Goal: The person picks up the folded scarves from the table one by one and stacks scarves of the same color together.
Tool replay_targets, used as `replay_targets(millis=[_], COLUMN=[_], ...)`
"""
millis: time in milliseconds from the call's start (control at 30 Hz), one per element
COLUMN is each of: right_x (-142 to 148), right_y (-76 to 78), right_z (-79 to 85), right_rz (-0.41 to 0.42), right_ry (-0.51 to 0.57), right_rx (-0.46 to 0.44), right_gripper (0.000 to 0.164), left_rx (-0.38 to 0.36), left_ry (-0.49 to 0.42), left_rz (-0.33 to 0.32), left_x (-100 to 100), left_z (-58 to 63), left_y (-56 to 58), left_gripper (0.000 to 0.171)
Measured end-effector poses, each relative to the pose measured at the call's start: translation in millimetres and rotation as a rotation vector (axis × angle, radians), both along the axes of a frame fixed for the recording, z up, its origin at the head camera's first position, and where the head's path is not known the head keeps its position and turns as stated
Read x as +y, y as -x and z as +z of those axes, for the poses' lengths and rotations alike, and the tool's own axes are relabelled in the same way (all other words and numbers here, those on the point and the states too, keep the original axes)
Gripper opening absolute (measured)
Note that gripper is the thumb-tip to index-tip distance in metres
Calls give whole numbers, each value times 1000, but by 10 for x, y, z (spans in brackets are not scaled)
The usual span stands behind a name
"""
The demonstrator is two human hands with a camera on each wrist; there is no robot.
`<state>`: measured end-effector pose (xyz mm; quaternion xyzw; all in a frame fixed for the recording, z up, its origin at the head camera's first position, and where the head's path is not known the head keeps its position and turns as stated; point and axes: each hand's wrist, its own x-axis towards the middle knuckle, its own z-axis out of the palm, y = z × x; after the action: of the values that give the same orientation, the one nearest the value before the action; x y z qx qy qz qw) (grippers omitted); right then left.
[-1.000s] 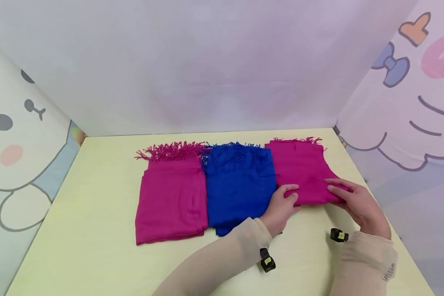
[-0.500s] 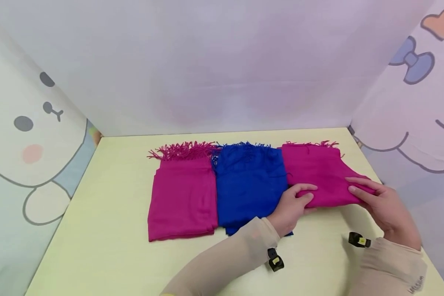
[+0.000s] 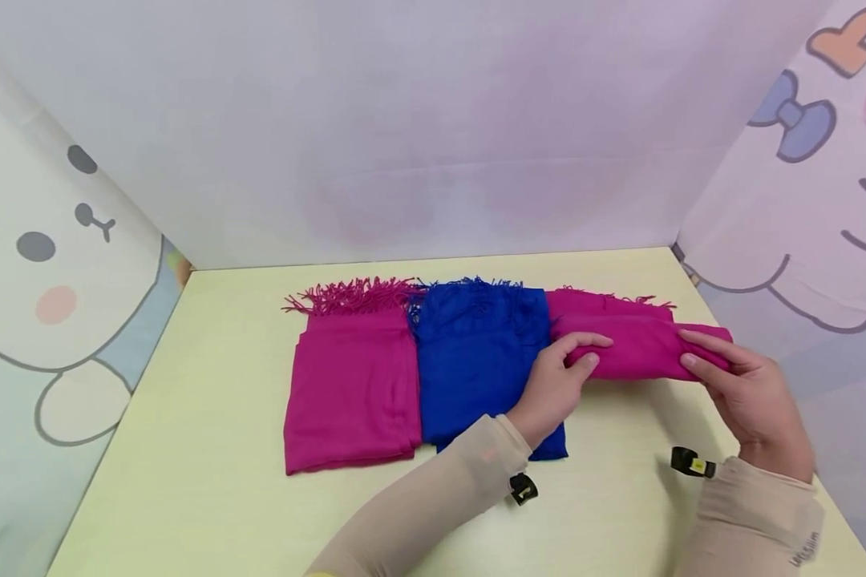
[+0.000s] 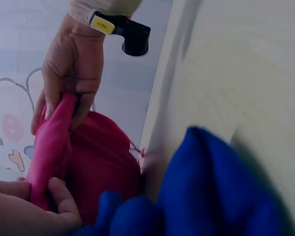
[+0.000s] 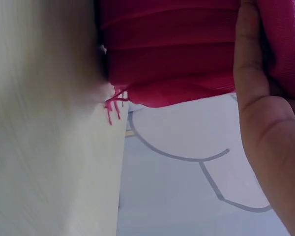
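A magenta fringed scarf [image 3: 642, 349] lies at the right of the row, its near part lifted and doubled over toward the fringe. My left hand [image 3: 557, 377] pinches the left end of that raised fold between thumb and fingers. At the other end, my right hand [image 3: 754, 393] grips the fold, thumb on the near side. In the left wrist view both hands hold the rolled-looking edge of the scarf [image 4: 51, 147] above the tabletop. The right wrist view shows layered magenta cloth [image 5: 172, 54] beside a finger of my right hand [image 5: 265, 108].
A folded blue fringed scarf [image 3: 476, 361] lies directly left of the held one, partly under my left forearm. Beyond it is another folded magenta scarf [image 3: 354, 393]. The pale yellow table [image 3: 209, 385] meets fabric walls at the back and sides.
Both hands have raised the near edge of the right magenta scarf and carried it away from me, so it now folds over toward the fringe. The head view has also shifted.
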<state>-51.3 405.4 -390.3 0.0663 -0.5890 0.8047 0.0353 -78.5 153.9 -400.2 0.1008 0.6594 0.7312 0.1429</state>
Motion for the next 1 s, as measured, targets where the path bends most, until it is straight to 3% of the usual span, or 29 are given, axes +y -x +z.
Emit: replay_targets(millis=[200,467,567,700,1000], right_x=[-73,-147,-178,-210,-257], right_y=[-13,-49,-68,-87,-87], right_z=[52,163,207,248,290], right_rz=[-10,-47,-74,-123,-39], right_ry=[85,119,118,88,218], right_rx=[97,190,203,212,285], right_gripper=[44,45,44,44,46], left_rx=[175,385,443,496,529], left_ry=[65,90,97,104,92], left_rz=[-44,-60,-72,-93,-102], left_x=[-103,-239,-253,-255,-328], left_z=[57,332,321,276,352], left_y=[69,76,111,161,182], left_gripper=[29,28,28,28,27])
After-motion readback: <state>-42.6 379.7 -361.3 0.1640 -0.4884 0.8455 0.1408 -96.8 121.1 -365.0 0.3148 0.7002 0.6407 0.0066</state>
